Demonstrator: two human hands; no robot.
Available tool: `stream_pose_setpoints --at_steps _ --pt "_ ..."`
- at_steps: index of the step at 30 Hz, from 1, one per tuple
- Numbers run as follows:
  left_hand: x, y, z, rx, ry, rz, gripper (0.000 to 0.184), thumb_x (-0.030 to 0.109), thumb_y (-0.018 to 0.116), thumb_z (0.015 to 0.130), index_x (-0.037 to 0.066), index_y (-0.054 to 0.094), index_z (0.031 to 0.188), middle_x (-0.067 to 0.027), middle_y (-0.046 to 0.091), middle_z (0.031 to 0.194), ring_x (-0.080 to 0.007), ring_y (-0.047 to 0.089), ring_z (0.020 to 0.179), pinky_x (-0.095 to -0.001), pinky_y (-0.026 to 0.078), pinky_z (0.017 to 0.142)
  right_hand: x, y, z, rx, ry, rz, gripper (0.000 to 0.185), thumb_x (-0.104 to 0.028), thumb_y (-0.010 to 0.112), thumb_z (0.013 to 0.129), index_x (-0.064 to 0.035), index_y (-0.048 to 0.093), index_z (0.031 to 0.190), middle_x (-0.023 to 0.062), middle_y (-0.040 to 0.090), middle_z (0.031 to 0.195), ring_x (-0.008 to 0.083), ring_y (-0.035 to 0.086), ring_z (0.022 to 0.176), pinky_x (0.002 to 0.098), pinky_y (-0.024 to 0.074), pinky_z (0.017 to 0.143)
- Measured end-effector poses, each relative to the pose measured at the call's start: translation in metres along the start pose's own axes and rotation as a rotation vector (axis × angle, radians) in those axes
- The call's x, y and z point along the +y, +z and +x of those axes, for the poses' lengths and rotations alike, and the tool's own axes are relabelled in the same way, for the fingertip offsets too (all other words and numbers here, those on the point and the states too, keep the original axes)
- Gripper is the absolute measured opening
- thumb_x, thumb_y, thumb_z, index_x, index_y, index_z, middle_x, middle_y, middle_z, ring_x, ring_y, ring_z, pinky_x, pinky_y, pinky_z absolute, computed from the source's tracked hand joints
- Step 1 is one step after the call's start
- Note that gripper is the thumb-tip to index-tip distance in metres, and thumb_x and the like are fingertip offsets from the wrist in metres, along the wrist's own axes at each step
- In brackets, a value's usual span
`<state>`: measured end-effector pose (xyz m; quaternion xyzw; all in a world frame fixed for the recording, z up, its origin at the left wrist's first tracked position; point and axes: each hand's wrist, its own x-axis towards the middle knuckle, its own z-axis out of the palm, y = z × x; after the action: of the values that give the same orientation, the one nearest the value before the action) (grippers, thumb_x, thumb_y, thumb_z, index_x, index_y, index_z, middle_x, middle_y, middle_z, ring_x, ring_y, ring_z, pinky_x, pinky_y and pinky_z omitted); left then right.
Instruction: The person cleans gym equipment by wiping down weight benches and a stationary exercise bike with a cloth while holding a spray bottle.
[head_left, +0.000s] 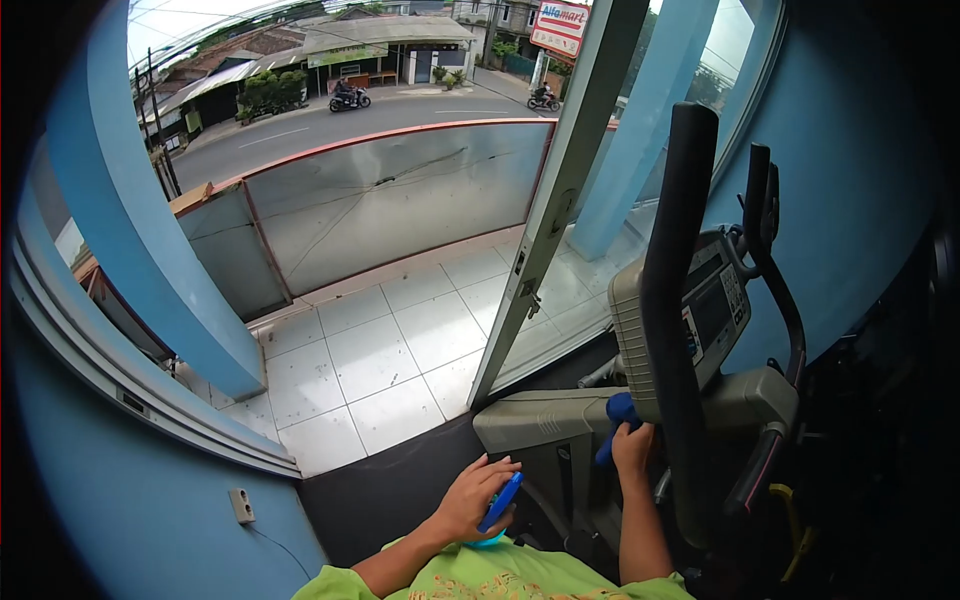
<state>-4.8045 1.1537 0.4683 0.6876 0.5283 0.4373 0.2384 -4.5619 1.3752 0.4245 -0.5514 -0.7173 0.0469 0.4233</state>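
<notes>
My left hand (478,503) is closed around a blue spray bottle (501,502) in front of my green shirt, at the lower middle. Some turquoise shows at the bottle's lower part. To its right, my right hand (632,446) grips a dark blue cloth (618,417) against the grey exercise machine (540,420), just below its console (712,310). The cloth is bunched, with part of it hanging left of the fingers. A black handlebar (675,250) rises just right of my right hand.
An open sliding door frame (535,230) stands beyond the machine. White floor tiles (385,345) lead to a metal barrier (390,200), with a street and two motorbikes beyond. A wall socket (242,506) with a cord is at the lower left.
</notes>
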Motion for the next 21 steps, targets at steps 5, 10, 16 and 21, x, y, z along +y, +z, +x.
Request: stream_pose_setpoints --at_steps 5,10,16,21 --pt "-0.006 0.003 -0.008 0.069 -0.081 0.015 0.042 0.016 0.071 0.076 0.007 0.057 0.115 -0.0133 0.056 0.133 -0.032 0.049 0.13 -0.0534 0.032 0.111 0.039 0.047 0.0 -0.345 0.315 -0.282 0.061 -0.011 0.061 0.079 0.0041 0.043 0.135 0.0233 0.054 0.13 0.042 0.048 0.124 0.0482 0.0333 0.107" --pt "-0.006 -0.001 -0.008 0.058 -0.086 -0.016 0.043 0.016 0.071 0.076 0.007 0.057 0.116 -0.0129 0.056 0.133 -0.0323 0.049 0.131 -0.0533 0.031 0.111 -0.049 0.025 0.022 -0.608 0.329 -0.603 0.059 -0.01 0.061 0.081 0.0027 0.042 0.136 0.0229 0.051 0.135 0.0409 0.046 0.126 0.0499 0.0313 0.108" --pt "-0.015 -0.008 -0.017 0.1 -0.173 -0.048 0.054 0.015 0.07 0.076 0.002 0.05 0.125 -0.0153 0.057 0.131 -0.0339 0.05 0.129 -0.0523 0.033 0.111 -0.031 -0.011 0.013 -0.32 0.184 -0.68 0.059 -0.013 0.057 0.084 0.003 0.042 0.138 0.0278 0.042 0.141 0.04 0.04 0.13 0.0514 0.0302 0.106" --pt "-0.024 -0.009 -0.012 0.072 -0.161 -0.019 0.054 0.015 0.069 0.076 0.003 0.051 0.125 -0.0156 0.057 0.131 -0.0348 0.05 0.129 -0.0529 0.032 0.111 0.01 0.051 0.012 -0.411 -0.286 -0.896 0.019 -0.013 0.063 0.074 -0.0062 0.065 0.092 0.0131 0.049 0.103 0.0298 0.045 0.103 0.04 0.0325 0.093"
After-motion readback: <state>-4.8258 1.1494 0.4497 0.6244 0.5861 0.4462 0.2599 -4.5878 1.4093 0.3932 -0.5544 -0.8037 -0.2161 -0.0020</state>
